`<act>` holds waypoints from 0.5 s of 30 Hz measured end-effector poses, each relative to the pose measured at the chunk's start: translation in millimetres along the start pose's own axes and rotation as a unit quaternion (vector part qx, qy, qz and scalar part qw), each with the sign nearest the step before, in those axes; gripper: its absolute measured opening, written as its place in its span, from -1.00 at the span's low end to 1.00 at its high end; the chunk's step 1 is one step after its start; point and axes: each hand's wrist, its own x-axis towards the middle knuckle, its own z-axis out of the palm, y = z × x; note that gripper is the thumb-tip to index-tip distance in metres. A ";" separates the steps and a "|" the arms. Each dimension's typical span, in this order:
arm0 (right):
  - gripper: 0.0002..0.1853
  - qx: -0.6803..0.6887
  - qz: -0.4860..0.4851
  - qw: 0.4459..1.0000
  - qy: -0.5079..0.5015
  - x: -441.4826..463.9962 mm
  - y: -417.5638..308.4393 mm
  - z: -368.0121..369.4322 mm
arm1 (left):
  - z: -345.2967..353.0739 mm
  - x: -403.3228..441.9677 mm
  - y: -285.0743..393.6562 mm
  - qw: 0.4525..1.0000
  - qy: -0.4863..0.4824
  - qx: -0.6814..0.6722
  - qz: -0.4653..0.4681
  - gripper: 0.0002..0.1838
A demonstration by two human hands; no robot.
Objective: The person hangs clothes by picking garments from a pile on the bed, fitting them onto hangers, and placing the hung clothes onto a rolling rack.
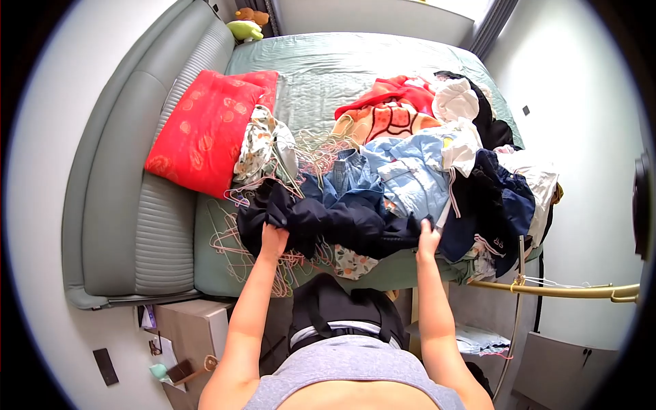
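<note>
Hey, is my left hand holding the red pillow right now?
No, your left hand grips a dark garment, while the red pillow lies apart from it beside the headboard.

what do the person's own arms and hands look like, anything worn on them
The left hand and right hand are ungloved, and both arms are bare, with no sleeves, watch or bracelet visible. A plain grey top shows between them.
</note>
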 end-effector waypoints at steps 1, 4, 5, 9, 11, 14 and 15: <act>-0.55 -0.190 -0.014 0.982 -0.003 -16.1 -4.7 5.5 | 5.5 -4.2 10.3 0.973 -0.060 0.185 0.125 -0.58; -0.38 -0.315 -0.159 0.933 -0.062 -50.7 17.1 45.3 | 18.2 -1.5 19.8 0.914 -0.195 0.285 0.214 -0.48; -0.40 -0.236 -0.240 0.933 -0.131 -54.7 27.3 63.7 | 34.7 -8.7 30.5 0.924 -0.212 0.246 0.204 -0.47; -0.45 0.033 -0.160 0.909 -0.384 -94.5 10.3 137.9 | 22.9 -12.9 24.8 0.961 -0.257 -0.102 -0.028 -0.51; -0.54 0.071 -0.040 0.821 -0.565 -108.8 -16.4 147.2 | 22.2 -9.7 33.0 0.932 -0.239 -0.253 -0.104 -0.57; -0.75 0.019 -0.011 0.749 -0.663 -109.2 -20.7 155.5 | -2.8 1.3 42.6 0.975 -0.174 -0.137 -0.033 -0.59; -0.77 0.027 0.005 0.764 -0.645 -110.0 -33.9 150.3 | -8.8 6.0 48.1 0.982 -0.138 0.104 0.082 -0.59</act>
